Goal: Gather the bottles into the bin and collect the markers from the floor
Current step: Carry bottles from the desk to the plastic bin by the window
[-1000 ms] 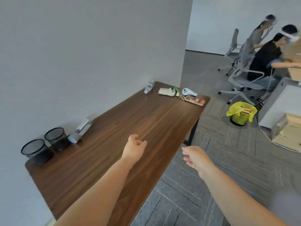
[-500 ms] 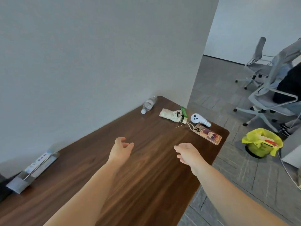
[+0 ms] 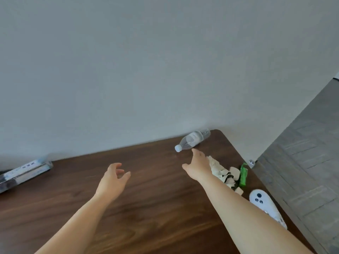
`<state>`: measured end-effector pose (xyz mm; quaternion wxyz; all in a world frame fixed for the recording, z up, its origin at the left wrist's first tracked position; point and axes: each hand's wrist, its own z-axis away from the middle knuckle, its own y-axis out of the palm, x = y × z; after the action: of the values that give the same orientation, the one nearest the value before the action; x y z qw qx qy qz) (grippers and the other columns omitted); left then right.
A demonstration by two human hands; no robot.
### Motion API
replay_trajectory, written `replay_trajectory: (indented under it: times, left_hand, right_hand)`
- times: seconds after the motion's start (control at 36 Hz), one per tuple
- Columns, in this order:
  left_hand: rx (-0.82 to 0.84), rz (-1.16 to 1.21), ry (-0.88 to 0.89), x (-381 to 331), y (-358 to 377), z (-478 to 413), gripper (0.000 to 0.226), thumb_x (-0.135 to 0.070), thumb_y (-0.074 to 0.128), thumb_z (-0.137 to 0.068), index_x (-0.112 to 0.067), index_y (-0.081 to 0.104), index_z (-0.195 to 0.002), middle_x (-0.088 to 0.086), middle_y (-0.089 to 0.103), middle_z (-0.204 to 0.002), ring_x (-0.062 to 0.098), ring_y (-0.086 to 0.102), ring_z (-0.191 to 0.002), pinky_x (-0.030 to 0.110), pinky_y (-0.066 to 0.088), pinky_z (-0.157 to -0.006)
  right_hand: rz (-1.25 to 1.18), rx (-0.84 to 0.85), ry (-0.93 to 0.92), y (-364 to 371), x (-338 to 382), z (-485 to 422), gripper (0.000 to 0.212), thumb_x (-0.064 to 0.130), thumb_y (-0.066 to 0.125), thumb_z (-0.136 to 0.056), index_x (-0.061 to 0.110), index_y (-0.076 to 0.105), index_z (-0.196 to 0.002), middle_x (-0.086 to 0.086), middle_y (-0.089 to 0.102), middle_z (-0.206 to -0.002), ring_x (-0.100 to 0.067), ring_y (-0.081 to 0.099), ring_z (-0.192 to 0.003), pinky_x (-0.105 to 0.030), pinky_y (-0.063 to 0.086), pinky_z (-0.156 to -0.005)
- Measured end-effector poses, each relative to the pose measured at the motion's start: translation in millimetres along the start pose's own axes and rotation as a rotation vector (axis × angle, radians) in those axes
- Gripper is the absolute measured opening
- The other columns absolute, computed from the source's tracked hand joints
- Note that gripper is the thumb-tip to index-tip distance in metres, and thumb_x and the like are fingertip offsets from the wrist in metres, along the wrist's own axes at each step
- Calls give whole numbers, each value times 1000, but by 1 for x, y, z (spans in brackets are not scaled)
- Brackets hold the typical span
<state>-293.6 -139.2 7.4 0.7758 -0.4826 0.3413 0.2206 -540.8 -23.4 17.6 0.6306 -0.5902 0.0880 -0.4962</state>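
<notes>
A clear plastic water bottle [image 3: 192, 139] lies on its side at the far right corner of the dark wooden table [image 3: 156, 208], against the wall. The right hand [image 3: 199, 166] reaches toward it, fingers outstretched and empty, just short of its white cap, apparently to pick it up. The left hand [image 3: 112, 180] hovers nearby, loosely spread, holding nothing.

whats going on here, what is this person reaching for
A person is at a wooden table with the right hand stretched out toward a clear plastic bottle that lies on its side by the wall. The fingertips are close to it but not yet on it. The left hand hovers open over the table, holding nothing.
</notes>
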Motion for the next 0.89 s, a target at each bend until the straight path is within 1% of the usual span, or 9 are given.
replay_trajectory:
  times: [0.08, 0.17, 0.25, 0.33, 0.42, 0.56, 0.69, 0.75, 0.89]
  left_hand:
    - [-43, 19, -110, -9, 21, 0, 48, -31, 60, -90, -19, 42, -133, -6, 57, -116, 13, 53, -99, 30, 44, -71]
    - [-77, 7, -179, -12, 37, 0, 48, -29, 62, -89, -18, 44, -132, -4, 58, -115, 14, 54, -100, 32, 46, -76]
    - [-129, 9, -233, -15, 45, -1, 46, -28, 62, -89, -18, 45, -131, -5, 58, -111, 15, 55, -102, 32, 46, -74]
    - [-169, -1, -278, -17, 47, -5, 45, -27, 62, -89, -18, 46, -130, -6, 59, -109, 15, 56, -100, 31, 43, -72]
    - [-202, -2, -307, -18, 47, -8, 45, -28, 63, -89, -19, 46, -130, -7, 59, -109, 14, 56, -99, 30, 42, -75]
    - [-243, 37, -327, -19, 43, -7, 45, -30, 62, -89, -19, 46, -129, -9, 59, -107, 12, 58, -99, 28, 43, -74]
    - [-275, 74, -330, -15, 29, -1, 43, -31, 62, -90, -20, 46, -129, -8, 59, -109, 12, 57, -99, 28, 43, -75]
    - [-286, 86, -332, -11, 22, 2, 43, -31, 62, -90, -20, 46, -128, -8, 59, -108, 12, 57, -99, 28, 43, -74]
    - [-301, 90, -315, 7, -4, 17, 45, -32, 61, -89, -21, 45, -130, -9, 58, -109, 10, 57, -98, 23, 42, -66]
  right_hand:
    - [156, 30, -100, -10, -12, -47, 77, 31, 59, -88, 18, 16, -151, -3, 18, -157, -30, 21, -140, -41, 34, -106]
    - [289, 65, -180, -17, -18, -88, 82, 31, 62, -86, 22, 13, -151, 1, 11, -160, -28, 13, -144, -42, 38, -104]
    - [407, 109, -280, -17, -22, -119, 87, 27, 63, -84, 26, 8, -152, 1, 5, -161, -27, 2, -148, -40, 35, -107]
    - [511, 99, -381, -12, -26, -141, 84, 17, 59, -86, 28, 9, -152, 0, 4, -162, -30, 1, -148, -40, 23, -114]
    - [577, 90, -417, -9, -27, -158, 78, 10, 52, -88, 27, 11, -152, -1, 4, -162, -30, 1, -148, -42, 9, -120]
    - [655, 64, -420, 0, -28, -168, 71, 10, 54, -89, 26, 20, -149, -3, 16, -160, -30, 7, -148, -43, 13, -118]
    - [731, -35, -555, 16, -17, -152, 61, 14, 61, -82, 27, 39, -137, 0, 45, -135, -24, 36, -131, -38, 26, -111]
    - [738, -32, -616, 23, -6, -142, 58, 17, 63, -80, 28, 43, -133, 1, 49, -129, -22, 42, -123, -36, 30, -106]
    - [692, -7, -743, 42, 35, -103, 57, 26, 66, -80, 27, 44, -133, 0, 49, -129, -23, 45, -120, -37, 31, -106]
